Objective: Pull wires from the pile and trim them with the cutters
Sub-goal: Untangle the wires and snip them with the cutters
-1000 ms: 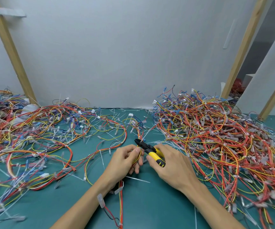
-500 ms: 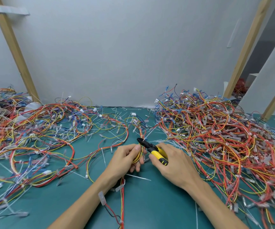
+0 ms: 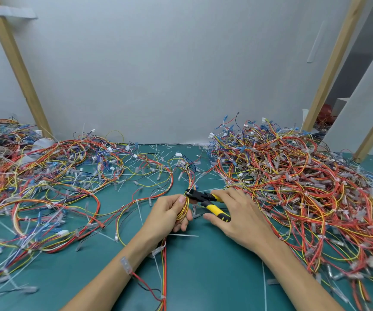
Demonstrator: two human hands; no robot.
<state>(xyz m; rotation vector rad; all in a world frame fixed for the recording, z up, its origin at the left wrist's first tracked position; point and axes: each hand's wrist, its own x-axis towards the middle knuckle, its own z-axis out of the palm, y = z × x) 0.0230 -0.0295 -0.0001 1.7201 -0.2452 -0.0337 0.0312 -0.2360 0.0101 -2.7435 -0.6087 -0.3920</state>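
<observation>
My left hand [image 3: 169, 213] grips a thin bundle of yellow and red wires [image 3: 184, 209] at the middle of the green table. The bundle runs up toward the back and down past my left wrist. My right hand [image 3: 237, 212] holds the yellow-and-black cutters [image 3: 205, 199], whose black jaws sit at the bundle just above my left thumb. A big tangled pile of red, orange and yellow wires [image 3: 293, 180] lies to the right. Looser wires [image 3: 46, 180] spread across the left side.
The green mat [image 3: 203, 265] shows between my forearms, strewn with cut white cable ties [image 3: 183, 235] and clear connectors. A grey wall [image 3: 169, 75] stands behind the table, with slanted wooden posts at the left [image 3: 17, 63] and right [image 3: 333, 63].
The view has shifted slightly. The cutter jaws have closed in on the bundle above my left thumb. Both hands stay in nearly the same place.
</observation>
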